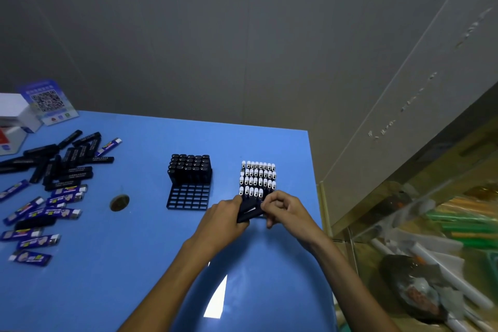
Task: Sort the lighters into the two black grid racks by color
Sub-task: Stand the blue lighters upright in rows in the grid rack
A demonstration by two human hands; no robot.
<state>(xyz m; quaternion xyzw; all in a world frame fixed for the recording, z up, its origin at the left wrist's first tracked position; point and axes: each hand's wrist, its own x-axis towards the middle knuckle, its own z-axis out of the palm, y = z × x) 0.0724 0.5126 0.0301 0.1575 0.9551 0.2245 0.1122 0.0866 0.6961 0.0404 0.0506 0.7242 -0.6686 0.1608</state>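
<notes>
You're mid-load on the white-capped rack (258,179), the one just past your fingertips. Your left hand (225,217) is curled round a small bundle of dark-bodied lighters (249,212). Your right hand (287,210) has its fingers bent in at the top of that bundle, apparently pinching one lighter out, though the actual pinch is hard to confirm.

Rack state: the far rows are full of white caps. The row nearest your hands is part filled, with open cells right in front of your right fingers. My read is that's where the next one goes.

The black-lighter rack (189,183) sits to the left of your left hand. Its far half is filled, its near half is bare grid.

Next move, as I judge it: separate one lighter, turn it cap up, line it up over an open cell in the near row and press straight down. The cells look tight, so a tilted entry could jam or nudge its neighbours.

The loose pile (54,183) is well off to your left on the blue table (134,250), a mix of black and blue-labelled lighters. Plenty left to sort.

Hard to see:
- How many lighters are in your left hand; they overlap.
- The near edge of the white-capped rack, hidden behind both hands.
- Labels on the pile, too blurred to read.
- The pile's left side runs out of frame.
</notes>
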